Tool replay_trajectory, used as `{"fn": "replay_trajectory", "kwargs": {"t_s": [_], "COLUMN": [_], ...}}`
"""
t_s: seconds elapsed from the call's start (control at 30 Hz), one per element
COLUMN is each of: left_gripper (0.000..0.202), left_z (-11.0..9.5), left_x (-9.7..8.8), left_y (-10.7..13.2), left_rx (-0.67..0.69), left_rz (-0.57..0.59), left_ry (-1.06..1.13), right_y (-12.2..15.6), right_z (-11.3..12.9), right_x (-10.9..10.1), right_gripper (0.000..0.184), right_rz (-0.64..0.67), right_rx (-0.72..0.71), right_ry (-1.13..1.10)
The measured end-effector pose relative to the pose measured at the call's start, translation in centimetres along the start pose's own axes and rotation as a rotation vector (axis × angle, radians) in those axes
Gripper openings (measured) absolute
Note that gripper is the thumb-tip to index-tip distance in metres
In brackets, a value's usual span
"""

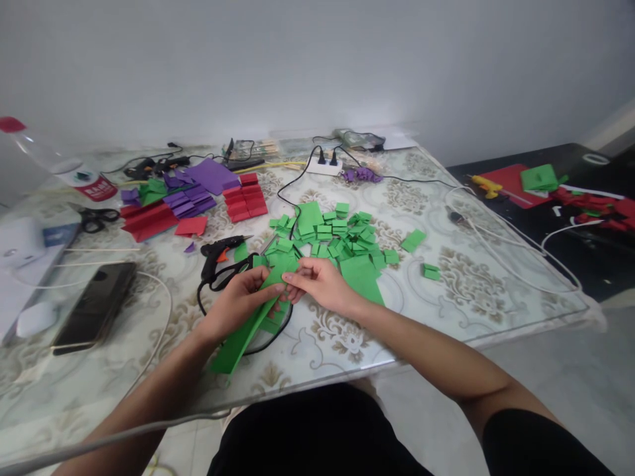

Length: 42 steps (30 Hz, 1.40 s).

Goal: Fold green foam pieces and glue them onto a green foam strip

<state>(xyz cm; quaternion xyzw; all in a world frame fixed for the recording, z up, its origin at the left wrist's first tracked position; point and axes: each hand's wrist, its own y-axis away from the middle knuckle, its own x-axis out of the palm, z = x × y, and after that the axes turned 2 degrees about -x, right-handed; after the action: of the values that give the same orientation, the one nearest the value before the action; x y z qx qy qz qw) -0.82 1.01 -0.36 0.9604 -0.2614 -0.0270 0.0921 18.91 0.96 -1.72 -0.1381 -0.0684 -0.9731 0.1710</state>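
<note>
My left hand grips a long folded strip of green paper that slants down toward the table's near edge. My right hand pinches the strip's upper end, fingertips meeting those of the left. Just beyond both hands lies a heap of several small folded green paper pieces and a larger green sheet. A black glue gun and black-handled scissors lie just left of my left hand.
Red paper pieces, purple paper pieces and another pair of scissors lie at the far left. A phone and plastic bottle are at the left. A white power strip with cables sits at the back. A dark table stands to the right.
</note>
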Motion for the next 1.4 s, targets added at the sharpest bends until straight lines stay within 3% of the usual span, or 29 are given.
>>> {"fn": "replay_trajectory", "kwargs": {"t_s": [0.4, 0.73, 1.13, 1.4], "left_gripper": [0.035, 0.032, 0.032, 0.031], "left_z": [-0.7, -0.1, -0.3, -0.3], "left_x": [0.2, -0.1, -0.4, -0.4], "left_y": [-0.1, -0.3, -0.3, -0.3], "left_rx": [-0.048, 0.002, -0.067, -0.056], "left_rz": [-0.011, 0.022, 0.028, 0.035], "left_ry": [0.068, 0.025, 0.042, 0.053], "right_y": [-0.1, 0.1, 0.0, 0.2], "right_z": [1.3, 0.8, 1.5, 1.3], "right_x": [-0.5, -0.1, -0.5, -0.2], "right_gripper": [0.049, 0.048, 0.044, 0.044], "right_rz": [-0.094, 0.035, -0.066, -0.018], "right_rx": [0.025, 0.124, 0.08, 0.103], "right_ry": [-0.029, -0.029, -0.031, -0.034]}}
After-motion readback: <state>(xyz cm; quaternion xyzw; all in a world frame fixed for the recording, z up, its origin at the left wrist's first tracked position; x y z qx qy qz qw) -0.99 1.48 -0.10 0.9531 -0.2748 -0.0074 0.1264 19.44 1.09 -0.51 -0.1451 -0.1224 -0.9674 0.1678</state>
